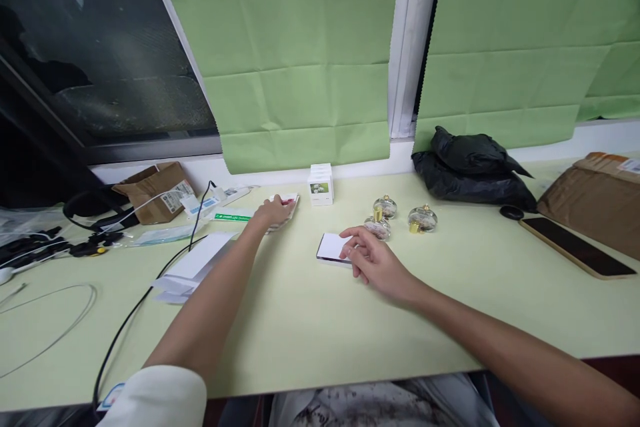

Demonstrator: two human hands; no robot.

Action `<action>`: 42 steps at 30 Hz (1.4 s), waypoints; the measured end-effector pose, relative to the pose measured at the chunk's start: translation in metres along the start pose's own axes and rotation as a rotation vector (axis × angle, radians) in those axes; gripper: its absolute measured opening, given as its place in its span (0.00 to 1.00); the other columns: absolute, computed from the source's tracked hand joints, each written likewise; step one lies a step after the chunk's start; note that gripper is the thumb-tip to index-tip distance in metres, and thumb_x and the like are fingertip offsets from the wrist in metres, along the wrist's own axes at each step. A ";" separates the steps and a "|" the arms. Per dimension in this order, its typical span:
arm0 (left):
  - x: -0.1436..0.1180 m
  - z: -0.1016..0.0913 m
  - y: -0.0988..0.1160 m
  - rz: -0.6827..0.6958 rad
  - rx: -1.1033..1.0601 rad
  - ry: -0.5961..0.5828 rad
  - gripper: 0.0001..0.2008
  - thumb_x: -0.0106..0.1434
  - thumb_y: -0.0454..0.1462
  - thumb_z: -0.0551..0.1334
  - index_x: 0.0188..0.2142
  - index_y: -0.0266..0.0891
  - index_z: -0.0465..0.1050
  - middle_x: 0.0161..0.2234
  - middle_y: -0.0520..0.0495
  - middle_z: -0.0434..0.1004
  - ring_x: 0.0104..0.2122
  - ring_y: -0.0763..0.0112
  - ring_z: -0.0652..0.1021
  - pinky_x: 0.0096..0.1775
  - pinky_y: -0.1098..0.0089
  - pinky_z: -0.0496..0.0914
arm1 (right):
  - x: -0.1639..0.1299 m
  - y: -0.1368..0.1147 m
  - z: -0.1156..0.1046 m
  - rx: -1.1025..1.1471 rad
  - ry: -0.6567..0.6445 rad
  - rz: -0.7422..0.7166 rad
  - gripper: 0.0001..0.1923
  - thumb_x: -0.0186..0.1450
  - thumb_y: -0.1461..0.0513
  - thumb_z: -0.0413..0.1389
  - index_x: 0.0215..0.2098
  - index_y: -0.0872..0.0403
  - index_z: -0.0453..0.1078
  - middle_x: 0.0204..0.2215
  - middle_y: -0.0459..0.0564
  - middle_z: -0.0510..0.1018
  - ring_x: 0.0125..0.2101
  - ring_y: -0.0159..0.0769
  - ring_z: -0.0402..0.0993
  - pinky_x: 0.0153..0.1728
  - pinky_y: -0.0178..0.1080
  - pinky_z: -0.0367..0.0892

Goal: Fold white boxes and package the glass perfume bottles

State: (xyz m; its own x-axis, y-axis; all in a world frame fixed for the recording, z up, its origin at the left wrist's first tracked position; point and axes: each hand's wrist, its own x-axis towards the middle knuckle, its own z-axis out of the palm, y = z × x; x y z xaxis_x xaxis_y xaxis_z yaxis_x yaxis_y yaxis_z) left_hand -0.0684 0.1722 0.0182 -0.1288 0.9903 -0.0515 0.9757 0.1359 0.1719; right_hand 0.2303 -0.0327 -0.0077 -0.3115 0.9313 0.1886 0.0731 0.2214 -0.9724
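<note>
My left hand [271, 212] reaches to the back of the table, its fingers closed over a small white packet with red print [290, 201]; the hand covers part of the packet. My right hand [376, 259] hovers at the right end of a flat white rectangular piece with a dark front edge [331, 246]. Its fingers are loosely bent and apart, and the fingertips overlap that piece; whether they touch it I cannot tell. Behind this hand stand round clear bottles with gold tops: one at the back [385, 206], one nearer [378, 227] and one to the right [423, 219].
Small white boxes [321, 187] stand by the wall. Folded white paper [195, 267], a black cable [131, 313] and an open cardboard box [156, 195] lie left. To the right are a black plastic bag [470, 173], a phone [575, 247] and a brown parcel [590, 200].
</note>
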 end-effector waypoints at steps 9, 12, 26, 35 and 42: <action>-0.010 0.027 -0.008 0.032 0.070 0.004 0.40 0.68 0.59 0.50 0.71 0.39 0.57 0.76 0.29 0.48 0.72 0.28 0.56 0.65 0.40 0.58 | -0.001 -0.005 -0.002 -0.073 -0.016 -0.004 0.14 0.76 0.51 0.53 0.56 0.45 0.68 0.43 0.47 0.79 0.28 0.30 0.73 0.27 0.35 0.65; -0.014 0.032 -0.012 0.063 0.083 0.016 0.39 0.71 0.58 0.45 0.73 0.38 0.55 0.77 0.30 0.42 0.75 0.31 0.48 0.67 0.40 0.53 | -0.001 -0.003 -0.003 -0.091 -0.020 -0.030 0.13 0.76 0.52 0.53 0.56 0.45 0.68 0.42 0.47 0.78 0.28 0.30 0.72 0.29 0.36 0.68; -0.014 0.011 -0.004 0.087 0.133 0.158 0.35 0.71 0.53 0.48 0.67 0.34 0.62 0.75 0.28 0.49 0.71 0.31 0.58 0.66 0.37 0.53 | -0.001 0.002 -0.009 -0.462 -0.003 -0.197 0.11 0.77 0.55 0.50 0.54 0.46 0.69 0.34 0.43 0.76 0.27 0.33 0.66 0.31 0.37 0.62; -0.019 -0.010 0.003 0.136 0.149 0.221 0.30 0.71 0.51 0.48 0.64 0.38 0.65 0.68 0.29 0.65 0.65 0.35 0.67 0.63 0.36 0.58 | 0.000 0.003 -0.012 -0.580 0.053 -0.246 0.11 0.78 0.56 0.50 0.52 0.46 0.71 0.36 0.45 0.79 0.31 0.36 0.71 0.35 0.40 0.66; -0.026 -0.018 0.007 0.170 0.129 0.299 0.31 0.72 0.55 0.48 0.63 0.38 0.68 0.68 0.30 0.65 0.66 0.33 0.65 0.64 0.34 0.56 | 0.003 0.009 -0.015 -0.659 0.057 -0.298 0.10 0.76 0.60 0.52 0.54 0.46 0.69 0.45 0.45 0.79 0.30 0.33 0.71 0.37 0.40 0.66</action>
State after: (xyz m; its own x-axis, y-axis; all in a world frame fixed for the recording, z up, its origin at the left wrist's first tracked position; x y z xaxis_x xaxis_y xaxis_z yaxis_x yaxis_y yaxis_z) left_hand -0.0617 0.1477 0.0386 0.0101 0.9656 0.2600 0.9995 -0.0176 0.0266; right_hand 0.2442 -0.0232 -0.0136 -0.3588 0.8140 0.4568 0.5541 0.5796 -0.5975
